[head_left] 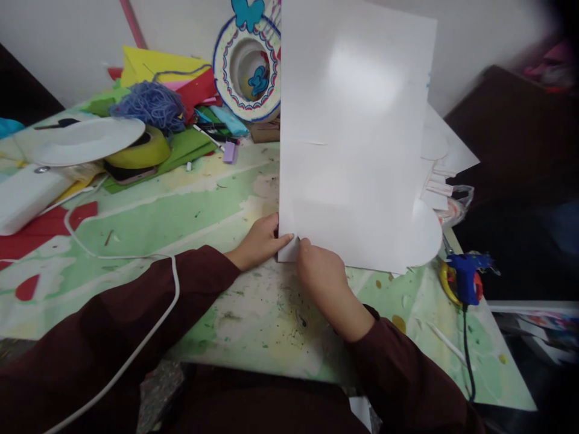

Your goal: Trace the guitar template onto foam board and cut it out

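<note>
A large white sheet of card (357, 157) rises in front of me, glossy with glare, with a short slit or crease left of its middle. My left hand (262, 241) is closed on its lower left edge, thumb across the front and fingers partly hidden. My right hand (323, 268) is a fist against the sheet near the bottom left corner, close to the left thumb. A tiny dark tip shows by its fingertips; what the fist holds is hidden.
A white cable (174, 289) crosses over my left sleeve. At left lie a white plate (90, 140), yellow tape (140, 150) and blue yarn (151, 108). A decorated plate ring (221, 72) stands behind. At right are a blue glue gun (465, 274) and the table edge.
</note>
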Demonstrator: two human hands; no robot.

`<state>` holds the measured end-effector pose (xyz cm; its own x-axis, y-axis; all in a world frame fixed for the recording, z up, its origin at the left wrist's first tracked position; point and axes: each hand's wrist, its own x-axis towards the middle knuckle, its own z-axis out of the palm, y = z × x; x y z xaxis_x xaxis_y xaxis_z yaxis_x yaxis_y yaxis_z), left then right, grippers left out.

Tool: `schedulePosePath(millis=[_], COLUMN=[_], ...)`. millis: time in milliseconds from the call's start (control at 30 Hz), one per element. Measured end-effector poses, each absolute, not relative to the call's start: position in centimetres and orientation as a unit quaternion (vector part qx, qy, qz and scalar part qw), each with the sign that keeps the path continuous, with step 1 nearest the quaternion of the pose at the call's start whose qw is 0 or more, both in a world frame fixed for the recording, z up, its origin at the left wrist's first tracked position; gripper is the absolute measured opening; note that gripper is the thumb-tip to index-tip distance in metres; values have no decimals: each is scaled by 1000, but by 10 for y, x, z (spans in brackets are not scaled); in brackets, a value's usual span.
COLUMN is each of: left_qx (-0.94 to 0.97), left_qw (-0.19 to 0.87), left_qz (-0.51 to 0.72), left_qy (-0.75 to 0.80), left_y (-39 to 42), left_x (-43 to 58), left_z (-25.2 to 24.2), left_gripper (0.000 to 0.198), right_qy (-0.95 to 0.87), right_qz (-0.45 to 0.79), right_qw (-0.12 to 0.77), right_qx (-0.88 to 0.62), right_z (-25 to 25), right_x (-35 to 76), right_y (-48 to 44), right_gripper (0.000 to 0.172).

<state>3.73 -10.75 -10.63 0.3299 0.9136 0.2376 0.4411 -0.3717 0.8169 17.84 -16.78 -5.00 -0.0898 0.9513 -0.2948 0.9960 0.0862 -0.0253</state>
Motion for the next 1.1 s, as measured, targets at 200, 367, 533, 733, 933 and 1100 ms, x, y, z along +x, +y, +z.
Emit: schedulePosePath(millis=[200,367,533,733,933,1100], left_qx=[737,733,649,494,448,418], left_qw=[352,380,428,595,648,654], left_qz=[359,358,419,525,520,529], left_qy=[451,436,468,356,330,342], left_y=[-109,-111,-99,-92,-100,-98], left_x=[38,39,34,35,41,39], left_z=[-104,-105,-108,-108,-106,-103], left_gripper=[18,21,31,46,47,45], right_qy=[744,744,744,655,451,374], right_qz=[-91,-84,-110,-132,-205,-238], right_qw=[102,113,110,-204,-492,-557], right_qx=[654,653,650,716,716,702], right_z=[-53,-59,-67,-71,-69,-73], right_x=[184,192,212,242,259,272], right_y=[-175,-183,-205,-216,-199,-188], right_gripper=[22,21,20,26,31,32])
